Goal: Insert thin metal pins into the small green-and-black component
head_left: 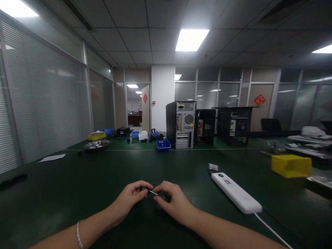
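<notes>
My left hand (133, 194) is low in the middle of the head view, just above the green tabletop (124, 166). Its thumb and fingers pinch a small, thin dark piece with a bright silver edge (153, 192), too small to name exactly. From the other side, the curled thumb and forefinger of my right hand (174, 199) close around the right end of that same piece. The fingertips of both hands almost meet over it. A thin bracelet (78, 235) circles my left wrist.
A white power strip (236, 192) with a cable lies right of my hands, with a yellow bin (291, 166) beyond. Computer cases (185, 124) stand at the back near a blue tray (163, 145). A metal bowl (97, 145) and paper sheet (52, 158) lie left.
</notes>
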Available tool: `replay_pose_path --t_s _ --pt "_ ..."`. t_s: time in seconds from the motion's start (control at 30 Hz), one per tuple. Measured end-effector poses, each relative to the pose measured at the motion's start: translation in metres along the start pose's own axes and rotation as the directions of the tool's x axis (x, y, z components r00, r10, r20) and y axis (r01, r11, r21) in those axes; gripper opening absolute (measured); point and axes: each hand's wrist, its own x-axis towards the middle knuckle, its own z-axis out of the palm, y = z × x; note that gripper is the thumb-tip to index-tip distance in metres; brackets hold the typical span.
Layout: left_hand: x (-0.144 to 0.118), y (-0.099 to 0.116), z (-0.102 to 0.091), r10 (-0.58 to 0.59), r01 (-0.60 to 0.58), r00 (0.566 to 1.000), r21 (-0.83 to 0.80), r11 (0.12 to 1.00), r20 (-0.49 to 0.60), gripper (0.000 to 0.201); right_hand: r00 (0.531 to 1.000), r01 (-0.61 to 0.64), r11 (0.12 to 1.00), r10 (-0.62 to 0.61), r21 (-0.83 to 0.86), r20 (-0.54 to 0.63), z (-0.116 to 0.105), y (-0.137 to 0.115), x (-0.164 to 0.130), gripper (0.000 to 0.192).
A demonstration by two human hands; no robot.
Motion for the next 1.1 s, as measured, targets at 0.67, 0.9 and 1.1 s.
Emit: replay_pose_path --t_s 0.67,0.9,1.1 --pt "-0.0010 0.0057 -0.0076 0.039 -0.034 0.998 0.083 0.996 -0.057 0.034 1.000 0.016 1.000 -0.016 -0.016 -0.002 -0.0008 -0.0025 -0.0003 0.014" --pt "-0.0016 0.0051 -0.0045 0.119 -0.107 0.991 0.164 0.981 -0.064 0.038 0.998 -0.010 1.000 0.011 0.027 -0.055 0.0013 -0.0010 0.0015 0.019" --pt "-0.0032 0.0037 -0.0027 0.215 -0.190 0.976 0.340 0.921 -0.039 0.026 0.999 0.025 1.000 -0.025 -0.001 -0.032 0.0017 -0.0007 0.0018 0.018"
